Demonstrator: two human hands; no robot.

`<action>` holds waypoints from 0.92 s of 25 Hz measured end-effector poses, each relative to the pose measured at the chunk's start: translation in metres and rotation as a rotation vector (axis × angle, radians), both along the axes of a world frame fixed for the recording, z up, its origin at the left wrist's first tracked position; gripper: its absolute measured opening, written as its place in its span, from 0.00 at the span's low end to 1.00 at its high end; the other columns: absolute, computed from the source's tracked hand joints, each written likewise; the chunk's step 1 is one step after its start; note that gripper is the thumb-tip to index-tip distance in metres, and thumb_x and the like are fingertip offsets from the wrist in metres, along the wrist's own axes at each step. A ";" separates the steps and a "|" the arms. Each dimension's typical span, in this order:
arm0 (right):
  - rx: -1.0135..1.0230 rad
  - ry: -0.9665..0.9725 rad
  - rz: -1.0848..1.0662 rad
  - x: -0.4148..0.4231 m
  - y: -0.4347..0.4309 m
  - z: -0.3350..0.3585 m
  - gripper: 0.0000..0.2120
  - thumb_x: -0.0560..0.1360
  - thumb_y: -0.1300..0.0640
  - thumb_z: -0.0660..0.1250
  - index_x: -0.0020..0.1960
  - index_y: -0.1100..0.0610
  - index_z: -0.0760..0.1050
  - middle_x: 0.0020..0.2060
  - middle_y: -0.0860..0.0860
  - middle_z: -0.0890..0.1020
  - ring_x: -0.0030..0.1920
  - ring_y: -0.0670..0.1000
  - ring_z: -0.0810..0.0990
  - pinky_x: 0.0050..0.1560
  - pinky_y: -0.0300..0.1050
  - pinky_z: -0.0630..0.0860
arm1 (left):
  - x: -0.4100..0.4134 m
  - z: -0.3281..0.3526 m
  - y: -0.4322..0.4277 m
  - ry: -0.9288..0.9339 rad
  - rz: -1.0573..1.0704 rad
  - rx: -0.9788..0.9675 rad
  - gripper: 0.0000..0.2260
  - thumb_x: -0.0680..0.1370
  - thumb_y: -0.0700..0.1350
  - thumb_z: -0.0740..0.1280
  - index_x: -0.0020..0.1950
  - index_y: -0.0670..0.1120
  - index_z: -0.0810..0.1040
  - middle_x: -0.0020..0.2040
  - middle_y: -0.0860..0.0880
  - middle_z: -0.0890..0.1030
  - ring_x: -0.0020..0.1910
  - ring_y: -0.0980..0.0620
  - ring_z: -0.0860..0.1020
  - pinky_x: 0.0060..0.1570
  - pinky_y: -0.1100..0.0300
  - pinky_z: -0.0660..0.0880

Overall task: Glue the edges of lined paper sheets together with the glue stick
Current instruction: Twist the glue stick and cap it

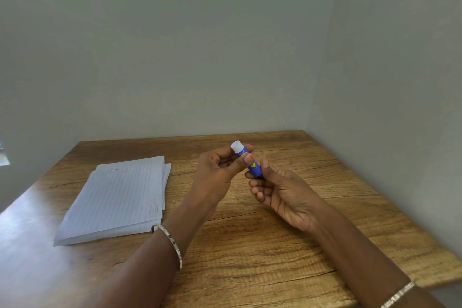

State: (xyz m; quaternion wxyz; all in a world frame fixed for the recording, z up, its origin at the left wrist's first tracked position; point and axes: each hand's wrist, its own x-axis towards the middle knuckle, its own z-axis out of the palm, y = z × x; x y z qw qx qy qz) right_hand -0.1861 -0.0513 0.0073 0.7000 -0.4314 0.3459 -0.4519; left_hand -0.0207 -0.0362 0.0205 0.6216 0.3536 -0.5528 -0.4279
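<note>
A blue glue stick (252, 166) with a white end and a yellow heart mark is held tilted above the middle of the wooden table (275, 245). My left hand (217, 177) pinches its upper part near the white end between thumb and fingers. My right hand (280, 190) holds its lower end, fingers curled under it. A stack of lined paper sheets (117, 200) lies flat on the table to the left of both hands, the sheets slightly fanned at the far edge.
Grey walls close in the table at the back and on the right. The table's right edge runs diagonally toward the lower right corner. A metal bangle sits on each wrist.
</note>
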 end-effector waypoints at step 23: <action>-0.096 -0.068 0.021 -0.004 0.003 0.003 0.13 0.75 0.59 0.70 0.55 0.66 0.80 0.42 0.57 0.83 0.39 0.48 0.83 0.41 0.37 0.81 | 0.000 0.002 0.000 0.007 0.011 -0.029 0.10 0.73 0.40 0.74 0.54 0.40 0.84 0.51 0.46 0.87 0.49 0.56 0.84 0.46 0.67 0.76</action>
